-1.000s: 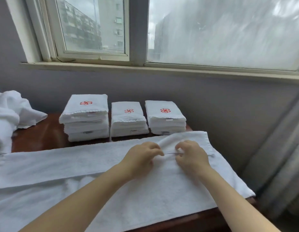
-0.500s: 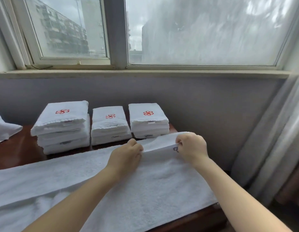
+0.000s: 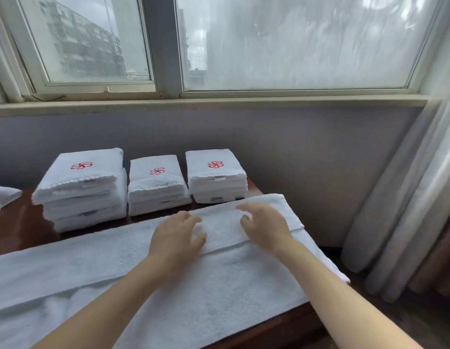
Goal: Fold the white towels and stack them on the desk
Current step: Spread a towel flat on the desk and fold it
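left hand (image 3: pixel 176 235) and right hand (image 3: pixel 265 229) hover over the white towel (image 3: pixel 218 288), each grip spread, pinching nothing.

Folded stacks: three are standing in a row, the left stack (image 3: pixel 82 187), middle stack (image 3: pixel 157 187) and right stack (image 3: pixel 216 177).
Red emblems (image 3: pixel 81 165): three are showing, one topping each stack.
Spread towel (image 3: pixel 218 285): one is lying across the worktop (image 3: pixel 14 230).
Loose towel (image 3: pixel 2 197): one is peeking in at the left edge.
Window panes (image 3: pixel 87 39): two are showing.
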`<action>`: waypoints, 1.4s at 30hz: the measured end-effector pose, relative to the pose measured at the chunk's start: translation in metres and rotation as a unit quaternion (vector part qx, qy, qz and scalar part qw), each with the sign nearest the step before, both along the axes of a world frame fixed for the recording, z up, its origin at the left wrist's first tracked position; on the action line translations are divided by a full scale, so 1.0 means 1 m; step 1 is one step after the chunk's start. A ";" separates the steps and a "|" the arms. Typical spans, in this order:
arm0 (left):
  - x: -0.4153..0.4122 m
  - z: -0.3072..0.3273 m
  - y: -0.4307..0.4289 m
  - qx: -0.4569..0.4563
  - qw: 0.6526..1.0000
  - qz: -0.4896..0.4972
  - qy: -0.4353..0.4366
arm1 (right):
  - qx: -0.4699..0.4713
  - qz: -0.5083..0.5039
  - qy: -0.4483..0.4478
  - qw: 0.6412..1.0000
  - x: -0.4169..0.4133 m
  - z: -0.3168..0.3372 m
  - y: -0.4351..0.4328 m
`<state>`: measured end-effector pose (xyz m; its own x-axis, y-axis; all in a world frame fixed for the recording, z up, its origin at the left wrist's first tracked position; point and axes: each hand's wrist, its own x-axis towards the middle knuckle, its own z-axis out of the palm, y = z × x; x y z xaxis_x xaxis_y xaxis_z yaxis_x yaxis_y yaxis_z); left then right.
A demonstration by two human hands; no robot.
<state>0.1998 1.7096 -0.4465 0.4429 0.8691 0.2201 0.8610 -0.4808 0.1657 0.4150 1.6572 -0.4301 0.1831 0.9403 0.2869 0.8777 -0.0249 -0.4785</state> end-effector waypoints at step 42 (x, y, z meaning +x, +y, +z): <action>-0.268 -0.024 -0.032 -0.083 0.968 0.235 0.020 | -0.069 0.233 -0.094 0.966 -0.274 -0.022 0.025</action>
